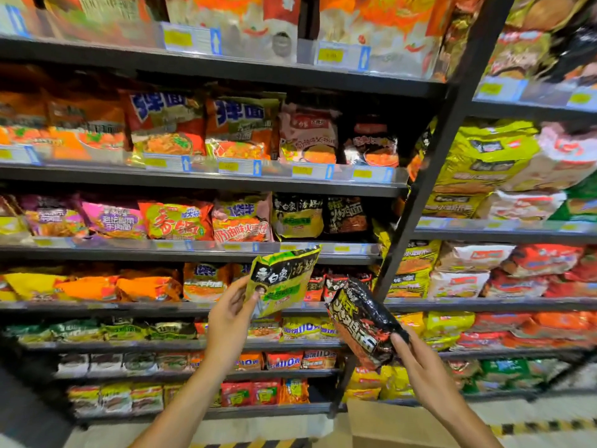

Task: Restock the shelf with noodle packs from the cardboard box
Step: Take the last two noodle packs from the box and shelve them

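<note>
Cardboard box: brown corrugated cardboard box [397, 426] at the bottom centre-right of the frame, only its top edge showing.
Right hand: right hand [420, 360], lower right, fingers curled round the lower end of a black crinkly plastic noodle pack with orange lettering [365, 324], tilted.
Left hand: left hand [231, 313], centre, thumb and fingers pinching the lower left edge of a green-and-black plastic noodle pack [281, 281], upright.
Handling: both packs look light, with slippery film and brittle noodles inside; best taken by an edge or end, without squeezing.
Shelf: dark metal shelf [193, 250] behind, matching green and black packs standing at centre right.
</note>
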